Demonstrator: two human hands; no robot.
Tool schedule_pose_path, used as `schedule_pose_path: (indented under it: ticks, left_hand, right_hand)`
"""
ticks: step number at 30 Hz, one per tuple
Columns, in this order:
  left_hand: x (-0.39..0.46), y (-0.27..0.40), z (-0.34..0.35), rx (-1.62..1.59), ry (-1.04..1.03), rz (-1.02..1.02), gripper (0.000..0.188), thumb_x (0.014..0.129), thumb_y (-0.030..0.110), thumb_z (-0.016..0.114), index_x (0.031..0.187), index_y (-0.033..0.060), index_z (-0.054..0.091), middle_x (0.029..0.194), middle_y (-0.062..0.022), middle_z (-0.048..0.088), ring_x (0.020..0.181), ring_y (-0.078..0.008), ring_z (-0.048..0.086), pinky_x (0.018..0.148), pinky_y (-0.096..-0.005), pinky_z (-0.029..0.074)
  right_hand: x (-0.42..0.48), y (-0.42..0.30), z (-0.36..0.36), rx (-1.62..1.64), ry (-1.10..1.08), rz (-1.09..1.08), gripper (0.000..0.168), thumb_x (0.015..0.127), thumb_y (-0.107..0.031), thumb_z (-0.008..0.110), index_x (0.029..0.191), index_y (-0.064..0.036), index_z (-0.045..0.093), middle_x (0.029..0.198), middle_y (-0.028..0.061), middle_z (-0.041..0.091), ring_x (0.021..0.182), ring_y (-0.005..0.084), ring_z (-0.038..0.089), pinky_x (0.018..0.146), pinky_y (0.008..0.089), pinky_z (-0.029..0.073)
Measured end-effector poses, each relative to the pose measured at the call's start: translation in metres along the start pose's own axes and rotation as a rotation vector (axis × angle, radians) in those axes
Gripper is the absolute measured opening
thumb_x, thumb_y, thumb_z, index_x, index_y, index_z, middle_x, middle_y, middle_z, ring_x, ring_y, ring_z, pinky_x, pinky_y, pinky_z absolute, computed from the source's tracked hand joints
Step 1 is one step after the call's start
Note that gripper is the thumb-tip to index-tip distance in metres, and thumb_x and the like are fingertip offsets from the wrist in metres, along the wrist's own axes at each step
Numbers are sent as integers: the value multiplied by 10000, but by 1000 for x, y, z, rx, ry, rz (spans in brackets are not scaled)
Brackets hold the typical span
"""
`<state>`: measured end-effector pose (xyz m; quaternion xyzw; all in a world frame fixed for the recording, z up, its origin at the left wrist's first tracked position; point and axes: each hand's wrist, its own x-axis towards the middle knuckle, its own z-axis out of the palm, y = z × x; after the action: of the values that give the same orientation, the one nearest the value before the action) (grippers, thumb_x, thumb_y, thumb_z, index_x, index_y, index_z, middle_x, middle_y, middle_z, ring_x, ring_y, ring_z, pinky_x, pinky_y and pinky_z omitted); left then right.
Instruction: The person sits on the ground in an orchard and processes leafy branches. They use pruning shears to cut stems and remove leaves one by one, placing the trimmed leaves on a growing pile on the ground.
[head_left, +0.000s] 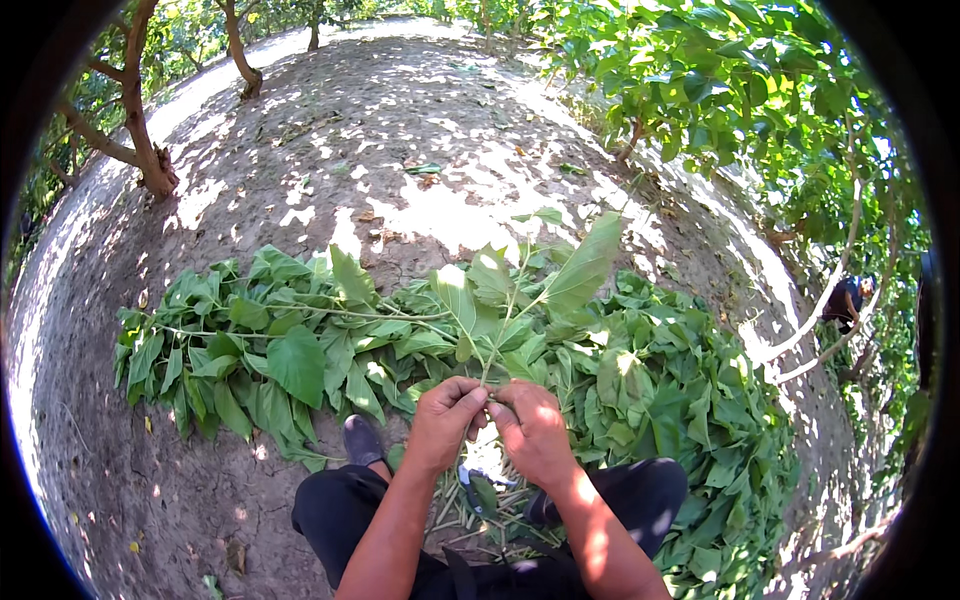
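My left hand (447, 421) pinches the lower stem of a leafy green shoot (504, 330) between thumb and fingers. Close against it, my right hand (534, 429) has its thumb and finger together at the same stem, just to the right. The shoot points away from me, its broad leaves fanned above both hands. Beyond and under it lies a long heap of cut leafy branches (675, 390), spread from left to right. Between my legs, a partly hidden tool (477, 491) of dark and pale parts lies among short cut stem pieces (450, 504).
Dry, sun-dappled soil (225, 480) surrounds the heap. Tree trunks (139, 112) stand at the far left, and leafy bushes (720, 82) with pale low branches (825, 300) line the right. Another person (847, 300) is partly visible behind those branches. My shoe (363, 441) touches the heap's near edge.
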<state>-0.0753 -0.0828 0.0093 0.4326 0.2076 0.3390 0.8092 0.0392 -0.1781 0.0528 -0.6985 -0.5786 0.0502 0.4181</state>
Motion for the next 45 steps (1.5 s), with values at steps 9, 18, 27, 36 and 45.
schedule_pose_path:
  ticks: [9,18,27,36,45]
  left_hand:
    - [1,-2,-1,150,143,23,153,910,122,622,994,-6,636,736,-18,605,595,-60,533,488,-196,428]
    - [-1,8,2,193,162,85,220,905,148,638,1037,-27,621,741,-4,594,602,-57,538,533,-209,436]
    - [-9,19,3,290,-50,12,181,936,173,598,969,-4,619,743,-17,591,590,-77,549,523,-226,440]
    - [-8,14,3,243,-61,31,144,921,149,619,940,7,605,725,-11,574,547,-61,505,470,-213,397]
    - [-8,14,7,306,-1,25,167,904,134,639,959,-10,576,716,-11,574,557,-54,506,478,-216,405]
  right_hand:
    - [-17,-14,28,96,18,186,110,875,-114,617,928,-18,609,799,169,626,681,360,626,606,417,494]
    - [-10,-20,8,303,12,419,127,864,-88,639,919,21,604,720,82,623,640,147,563,600,301,464]
    - [16,1,3,616,-1,355,329,953,-80,539,1278,-47,575,974,51,580,833,102,564,737,253,480]
    - [12,9,11,500,-5,213,204,931,-74,580,1118,-2,620,952,94,594,867,189,605,764,316,489]
    - [6,2,5,182,6,128,90,878,-47,589,949,4,608,864,165,596,804,301,599,717,376,471]
